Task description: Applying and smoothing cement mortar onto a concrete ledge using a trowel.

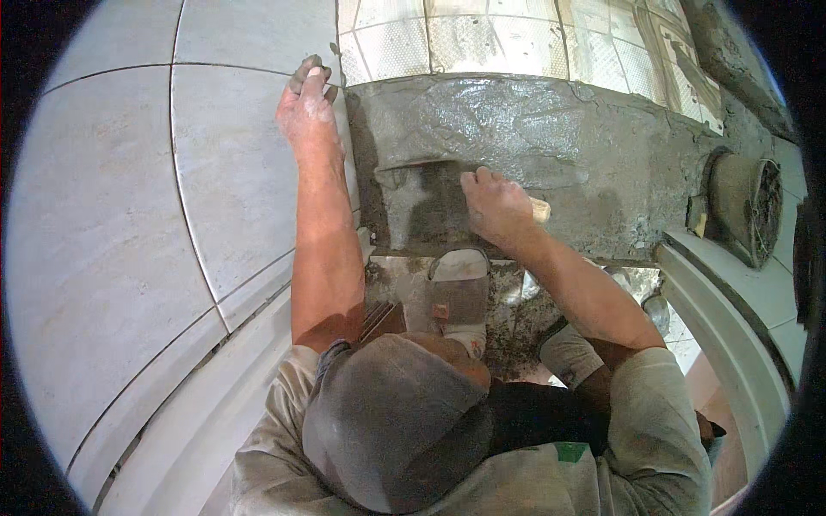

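Note:
My right hand (pixel 499 206) is wrapped round the pale wooden handle (pixel 540 210) of a trowel. Its blade lies low against the wet grey mortar (pixel 482 120), where a dark edge and a shadow run left from my fist; the blade's full outline is hard to make out. Up at the left, my left hand (pixel 307 107) is closed, thumb and fingers drawn together beside the edge of the pale wall tiles (pixel 249 129). Grey mortar coats those fingertips, and whatever they may hold is hidden.
Beyond the mortar band stand shiny patterned tiles (pixel 495 43), some smeared. A mortar-stained round bucket (pixel 744 206) lies at the right. White frame rails (pixel 731 318) curve along the right side. Below the mortar is my sandalled foot (pixel 460 288) on a dirty floor.

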The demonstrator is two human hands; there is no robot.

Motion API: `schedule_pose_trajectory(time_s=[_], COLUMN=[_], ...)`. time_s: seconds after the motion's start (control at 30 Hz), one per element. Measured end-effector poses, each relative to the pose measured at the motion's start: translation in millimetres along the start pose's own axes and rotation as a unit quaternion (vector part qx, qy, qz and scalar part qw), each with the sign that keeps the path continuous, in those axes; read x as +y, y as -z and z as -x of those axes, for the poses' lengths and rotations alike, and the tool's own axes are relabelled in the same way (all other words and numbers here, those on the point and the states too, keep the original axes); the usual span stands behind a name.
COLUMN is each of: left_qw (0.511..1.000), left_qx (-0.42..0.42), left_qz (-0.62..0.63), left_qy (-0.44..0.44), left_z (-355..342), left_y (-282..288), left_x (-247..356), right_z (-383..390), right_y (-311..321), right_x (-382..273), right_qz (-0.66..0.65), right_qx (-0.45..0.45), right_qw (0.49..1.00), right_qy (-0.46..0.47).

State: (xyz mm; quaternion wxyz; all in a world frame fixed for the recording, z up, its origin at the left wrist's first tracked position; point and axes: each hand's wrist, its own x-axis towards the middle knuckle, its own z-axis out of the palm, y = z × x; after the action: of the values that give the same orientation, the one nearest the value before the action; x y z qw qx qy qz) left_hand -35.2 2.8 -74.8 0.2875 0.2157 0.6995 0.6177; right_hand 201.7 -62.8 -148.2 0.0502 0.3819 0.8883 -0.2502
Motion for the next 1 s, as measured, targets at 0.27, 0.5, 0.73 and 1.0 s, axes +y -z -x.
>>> schedule_pose_trajectory(time_s=[0.27,0.5,0.73,1.0], left_qw=[0.999,1.000,1.000,0.999], left_qx=[0.023,-0.002,-0.006,0.026], left_qz=[0.017,-0.003,0.004,0.014], left_qy=[0.024,0.015,0.017,0.021], left_z=[0,-1,1,2], left_y=[-5,-4,-3,-3], left_x=[6,0,-3,-2], right_z=[-7,-4,-4,-6], right_y=[9,9,12,8], right_x=[0,0,-2,-10], right_qz=[0.009,0.011,-0.004,0.012], right_qx=[-0.039,-0.052,-0.048,-0.074], right_qw=[0.999,0.998,0.999,0.997], right_qy=[-0.015,-0.019,-0.007,-0.002])
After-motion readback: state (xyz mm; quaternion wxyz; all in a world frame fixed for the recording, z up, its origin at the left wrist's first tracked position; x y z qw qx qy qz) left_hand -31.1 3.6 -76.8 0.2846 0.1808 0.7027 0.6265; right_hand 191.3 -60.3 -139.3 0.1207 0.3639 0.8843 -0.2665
